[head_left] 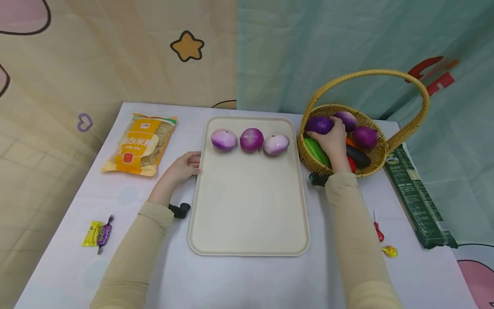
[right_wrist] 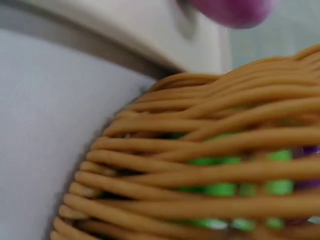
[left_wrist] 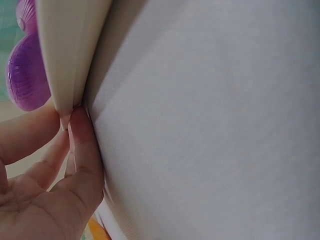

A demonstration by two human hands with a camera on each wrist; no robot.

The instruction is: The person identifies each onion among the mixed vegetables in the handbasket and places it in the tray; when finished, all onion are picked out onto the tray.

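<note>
Head view was taken from above: the surface (head_left: 247,279), covered in a pale cloth, was seen carrying a cream tray (head_left: 248,206) at its middle and a wicker basket (head_left: 380,156) to the right of it. Three purple-and-white onions (head_left: 251,140) were lined up along the tray's far edge, side by side, probably so that room was left beside them. Inside the basket, more onions, a green vegetable (head_left: 316,150) and a dark eggplant (head_left: 359,156) were piled. The right hand (head_left: 332,141) was reached into the basket with its fingers curled over a dark purple onion (head_left: 318,125); that onion was held while resting among the others. The left hand (head_left: 185,165) was laid at the tray's left rim, seemingly to steady it.

Only in the left wrist view was it shown how that rim was held: the fingertips (left_wrist: 82,130) were pressed against the tray's edge, and an onion was seen past it. In the right wrist view only the basket's weave (right_wrist: 200,165) and green behind it were shown, blurred; the grip itself was not visible there.

A yellow noodle packet (head_left: 140,143), a green box (head_left: 417,201) and small candies (head_left: 98,234) were lying nearby.
</note>
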